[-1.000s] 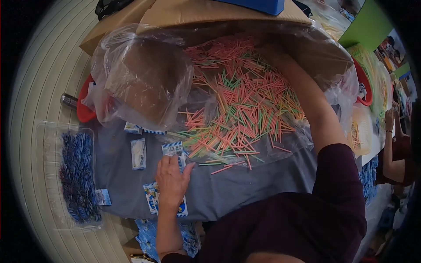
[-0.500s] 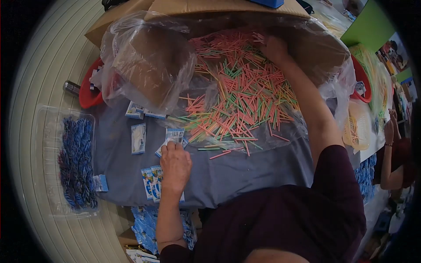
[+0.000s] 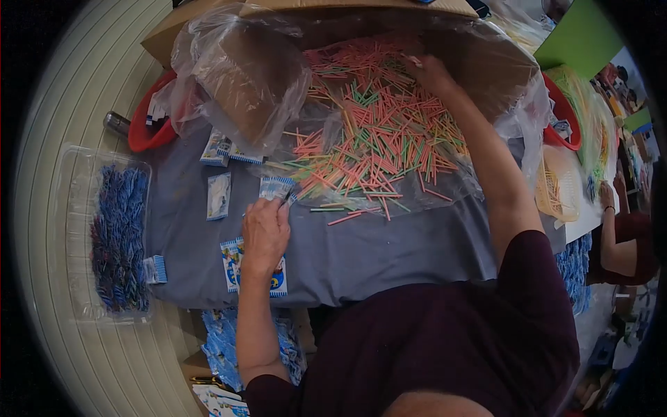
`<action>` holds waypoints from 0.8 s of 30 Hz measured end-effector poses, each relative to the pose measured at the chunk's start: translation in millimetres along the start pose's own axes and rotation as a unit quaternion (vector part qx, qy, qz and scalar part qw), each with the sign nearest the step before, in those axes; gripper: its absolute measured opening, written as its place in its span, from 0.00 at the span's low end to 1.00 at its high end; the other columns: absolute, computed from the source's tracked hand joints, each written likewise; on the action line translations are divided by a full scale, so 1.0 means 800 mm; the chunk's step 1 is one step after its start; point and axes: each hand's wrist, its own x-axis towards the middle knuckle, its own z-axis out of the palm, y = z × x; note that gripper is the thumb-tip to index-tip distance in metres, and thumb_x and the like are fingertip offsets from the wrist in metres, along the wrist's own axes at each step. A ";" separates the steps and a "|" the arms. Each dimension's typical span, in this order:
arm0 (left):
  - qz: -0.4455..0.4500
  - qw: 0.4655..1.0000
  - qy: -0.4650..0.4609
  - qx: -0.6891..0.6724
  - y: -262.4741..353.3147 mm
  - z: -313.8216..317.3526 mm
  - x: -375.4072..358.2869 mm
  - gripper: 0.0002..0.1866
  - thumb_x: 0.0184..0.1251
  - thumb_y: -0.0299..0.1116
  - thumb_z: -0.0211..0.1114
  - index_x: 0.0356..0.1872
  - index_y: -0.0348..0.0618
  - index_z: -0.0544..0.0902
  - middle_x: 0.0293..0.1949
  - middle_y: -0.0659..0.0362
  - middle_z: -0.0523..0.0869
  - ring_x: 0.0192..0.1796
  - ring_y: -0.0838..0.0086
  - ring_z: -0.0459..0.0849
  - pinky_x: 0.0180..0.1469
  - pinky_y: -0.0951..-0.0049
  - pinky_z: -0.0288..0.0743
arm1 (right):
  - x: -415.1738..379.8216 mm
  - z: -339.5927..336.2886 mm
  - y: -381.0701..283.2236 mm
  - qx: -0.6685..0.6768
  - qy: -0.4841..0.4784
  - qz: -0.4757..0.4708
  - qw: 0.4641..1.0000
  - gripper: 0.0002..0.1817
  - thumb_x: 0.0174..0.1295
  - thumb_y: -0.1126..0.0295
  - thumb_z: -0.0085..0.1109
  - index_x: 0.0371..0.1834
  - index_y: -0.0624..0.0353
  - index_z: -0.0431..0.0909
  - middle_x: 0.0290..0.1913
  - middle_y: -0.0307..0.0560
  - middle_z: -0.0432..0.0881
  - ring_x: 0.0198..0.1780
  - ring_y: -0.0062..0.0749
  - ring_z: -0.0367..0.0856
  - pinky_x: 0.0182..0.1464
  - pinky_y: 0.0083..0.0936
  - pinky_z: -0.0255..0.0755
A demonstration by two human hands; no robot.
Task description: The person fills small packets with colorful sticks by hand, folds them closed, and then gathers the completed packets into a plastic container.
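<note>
Here, well to the left of the heap of coloured sticks (image 3: 385,139), stood a clear tray (image 3: 73,229) of dark blue bundles (image 3: 119,243). Nearer to the heap, on its left, a single packet (image 3: 218,196) lay flat on the grey cloth (image 3: 182,229); it looked light and pliable, probably slick-skinned, and best pinched by a striped end so as to spare the contents. To the lower left of the heap, printed packets (image 3: 231,258) lay partly hidden by a forearm. The left hand (image 3: 266,233) lay near the heap's lower left edge, its fingers bent at the near part of another packet (image 3: 276,186); whether it gripped that packet or merely rested there could not be told. The heap itself spread over clear film (image 3: 458,191): its sticks appeared slim, stiff and very light, likely to roll and perhaps to snap if bent, so a loose hold around the middle of a small bunch seemed soundest. The right hand (image 3: 432,73) lay at the heap's upper right edge, fingers drawn together; whether any sticks were held was not discernible. To the right of the heap, a pale yellow basket (image 3: 566,170) held more sticks.
</note>
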 end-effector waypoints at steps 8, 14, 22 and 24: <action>-0.031 0.999 -0.011 -0.017 -0.012 0.006 0.004 0.07 0.62 0.29 0.63 0.29 0.37 0.85 0.33 0.48 0.83 0.40 0.50 0.80 0.48 0.54 0.73 | -0.044 0.007 -0.002 0.232 0.097 -0.040 0.967 0.21 0.71 0.55 0.59 0.56 0.60 0.80 0.47 0.44 0.84 0.51 0.25 0.78 0.53 0.31 0.71; 0.011 1.000 0.016 0.013 -0.008 0.008 -0.004 0.06 0.58 0.29 0.67 0.29 0.36 0.85 0.30 0.49 0.83 0.37 0.51 0.80 0.45 0.56 0.73 | -0.057 -0.020 -0.044 0.393 0.098 -0.016 0.914 0.20 0.73 0.57 0.56 0.58 0.59 0.79 0.30 0.37 0.77 0.34 0.24 0.75 0.42 0.31 0.73; -0.061 0.994 -0.022 -0.088 -0.011 -0.006 0.013 0.10 0.64 0.32 0.64 0.31 0.32 0.84 0.28 0.48 0.82 0.34 0.53 0.81 0.39 0.61 0.72 | -0.118 -0.041 -0.103 0.753 -0.097 0.049 0.649 0.20 0.76 0.58 0.52 0.59 0.62 0.76 0.18 0.25 0.52 0.20 0.14 0.52 0.25 0.20 0.53; -0.161 0.971 -0.050 -0.171 -0.031 -0.007 0.017 0.13 0.65 0.34 0.64 0.30 0.30 0.81 0.26 0.49 0.81 0.29 0.55 0.81 0.33 0.65 0.69 | -0.126 -0.041 -0.109 0.791 -0.122 0.030 0.598 0.21 0.76 0.57 0.50 0.59 0.63 0.75 0.19 0.26 0.52 0.20 0.14 0.52 0.25 0.20 0.53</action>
